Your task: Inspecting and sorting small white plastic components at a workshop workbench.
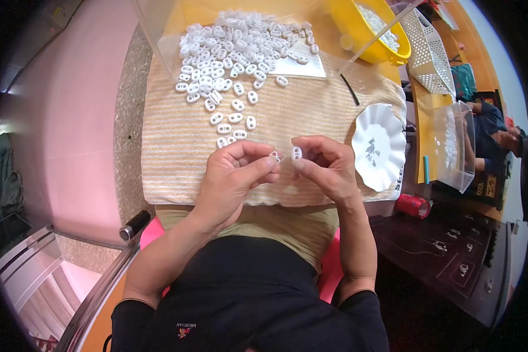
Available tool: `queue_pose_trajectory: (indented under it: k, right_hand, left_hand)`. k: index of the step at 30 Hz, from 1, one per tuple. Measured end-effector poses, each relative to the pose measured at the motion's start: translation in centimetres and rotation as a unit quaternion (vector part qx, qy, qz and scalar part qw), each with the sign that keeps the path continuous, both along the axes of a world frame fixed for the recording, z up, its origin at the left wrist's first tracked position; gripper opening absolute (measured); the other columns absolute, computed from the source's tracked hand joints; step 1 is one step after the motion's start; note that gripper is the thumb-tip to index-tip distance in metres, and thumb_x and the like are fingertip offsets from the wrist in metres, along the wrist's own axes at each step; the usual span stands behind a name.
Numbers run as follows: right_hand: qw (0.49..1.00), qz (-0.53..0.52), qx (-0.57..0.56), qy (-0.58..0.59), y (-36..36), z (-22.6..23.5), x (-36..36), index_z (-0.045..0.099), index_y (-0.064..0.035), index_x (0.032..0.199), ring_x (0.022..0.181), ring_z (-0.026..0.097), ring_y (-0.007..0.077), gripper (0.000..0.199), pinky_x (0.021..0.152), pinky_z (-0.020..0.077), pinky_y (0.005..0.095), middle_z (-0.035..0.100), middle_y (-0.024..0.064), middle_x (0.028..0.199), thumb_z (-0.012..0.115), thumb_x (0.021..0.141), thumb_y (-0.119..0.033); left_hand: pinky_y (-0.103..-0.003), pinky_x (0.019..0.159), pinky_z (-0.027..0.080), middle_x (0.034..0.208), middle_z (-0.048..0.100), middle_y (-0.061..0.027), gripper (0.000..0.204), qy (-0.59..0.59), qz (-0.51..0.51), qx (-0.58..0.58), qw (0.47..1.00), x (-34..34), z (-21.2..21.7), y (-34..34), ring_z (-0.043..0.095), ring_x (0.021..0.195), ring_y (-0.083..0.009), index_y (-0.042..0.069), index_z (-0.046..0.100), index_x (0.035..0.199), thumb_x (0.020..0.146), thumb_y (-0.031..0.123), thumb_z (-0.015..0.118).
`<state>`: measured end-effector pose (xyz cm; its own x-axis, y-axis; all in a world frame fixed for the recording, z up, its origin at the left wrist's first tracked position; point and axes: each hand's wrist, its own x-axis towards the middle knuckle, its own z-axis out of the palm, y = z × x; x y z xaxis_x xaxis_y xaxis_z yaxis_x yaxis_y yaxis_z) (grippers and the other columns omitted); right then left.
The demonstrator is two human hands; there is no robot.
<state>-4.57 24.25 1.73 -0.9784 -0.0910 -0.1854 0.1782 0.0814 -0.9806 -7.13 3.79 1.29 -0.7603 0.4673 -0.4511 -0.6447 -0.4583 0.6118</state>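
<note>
Your left hand (232,176) pinches a small white plastic piece (274,155) between thumb and fingertips, just beside your right hand (325,167) — its fingers are clamped on a white two-hole stopper (297,153). Both parts sit at your fingertips above the striped cloth (170,146) — the pile of stoppers (234,53) lies beyond.

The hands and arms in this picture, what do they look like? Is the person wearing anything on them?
Both the left hand and the right hand are bare, with no gloves, rings or watch to be seen. The forearms are bare too. Black sleeves are pushed up near the elbows, part of a black top with a small red mark on the chest.
</note>
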Motion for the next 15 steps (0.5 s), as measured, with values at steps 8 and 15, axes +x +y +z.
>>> queue_pose_trajectory:
  k: [8, 15]
  right_hand:
    - [0.999, 0.026, -0.035, -0.032, -0.2, -0.1, 0.1, 0.061, 0.0017, 0.114, 0.079, 0.058, 0.0050, 0.033, 0.069, 0.0469, 0.0185, 0.063, 0.0000, 0.090, 0.070, 0.083, -0.003]
    - [0.997, 0.023, -0.058, -0.044, -0.4, -0.3, 0.0, 0.061, 0.0014, 0.114, 0.083, 0.059, 0.0059, 0.032, 0.073, 0.0479, 0.0201, 0.064, 0.0015, 0.094, 0.069, 0.083, -0.002]
  left_hand:
    - [-0.024, 0.071, 0.055, 0.094, 0.067, -0.0112, 0.015, 0.008, -0.013, -0.006, 1.000, 0.0, 0.0, 0.1, 0.065, 0.079, -0.0127, -0.002, 0.060, 0.101, 0.087, 0.001, 0.063]
    - [-0.024, 0.071, 0.055, 0.093, 0.067, -0.0113, 0.016, 0.003, -0.019, -0.013, 1.000, 0.0, -0.3, 0.0, 0.064, 0.078, -0.0125, -0.001, 0.060, 0.102, 0.087, 0.002, 0.063]
